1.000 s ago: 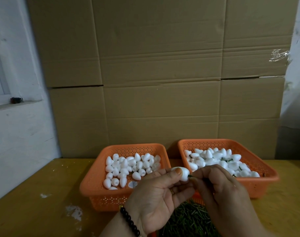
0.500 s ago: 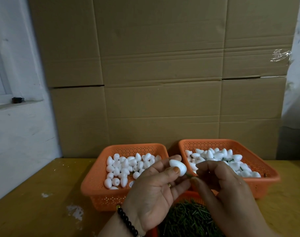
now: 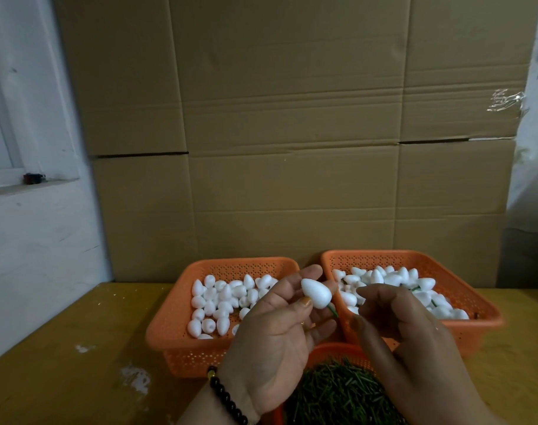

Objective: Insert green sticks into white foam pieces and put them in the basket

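Cardboard backs the bench point(image 3: 62, 348); left hand point(image 3: 277, 335) pinches the stemmed foam piece point(image 3: 316, 293), right hand point(image 3: 405, 326) loosely curled, empty. Drop it gently into the right basket point(image 3: 482, 317).

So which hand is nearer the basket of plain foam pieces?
Left. The left hand overlaps the left basket at its near right corner; the right hand sits before the right basket.

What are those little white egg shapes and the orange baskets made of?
The white pieces look like matte foam: chalky, with no shine, like the one the left hand holds with a green stick pushed in. The orange baskets seem to be moulded plastic: smooth, slightly glossy walls pierced by regular rows of small holes.
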